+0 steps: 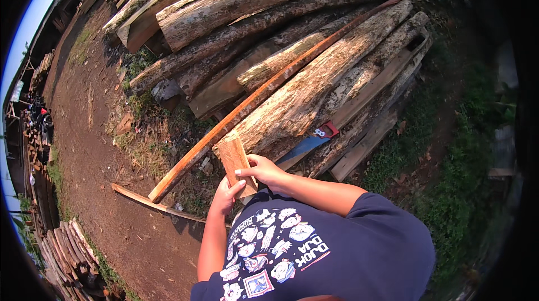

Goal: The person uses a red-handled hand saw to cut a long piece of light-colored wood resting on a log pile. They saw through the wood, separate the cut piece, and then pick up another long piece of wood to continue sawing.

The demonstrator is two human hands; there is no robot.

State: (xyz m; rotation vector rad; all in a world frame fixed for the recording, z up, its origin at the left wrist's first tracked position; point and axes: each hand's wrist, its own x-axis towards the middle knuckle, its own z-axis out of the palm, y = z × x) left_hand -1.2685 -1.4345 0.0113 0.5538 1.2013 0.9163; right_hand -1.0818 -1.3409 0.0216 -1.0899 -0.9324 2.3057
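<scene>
A short, rough-sawn wooden block [234, 159] is held in front of my body by both hands. My left hand [224, 197] closes on its lower left edge, with the thumb lying on the face. From the right side my right hand [265, 171] grips the same block, its thumb pressed on the face and the other fingers partly hidden. Just beyond my right hand, a handsaw [309, 143] with a red handle and bluish blade lies on the logs.
A large stack of logs [292, 104] fills the space ahead. A long narrow plank [224, 127] leans along it, and its near end meets a thin wooden strip [163, 207] on the dirt ground [112, 200]. More cut wood [67, 250] is piled at lower left; grass [449, 183] grows on the right.
</scene>
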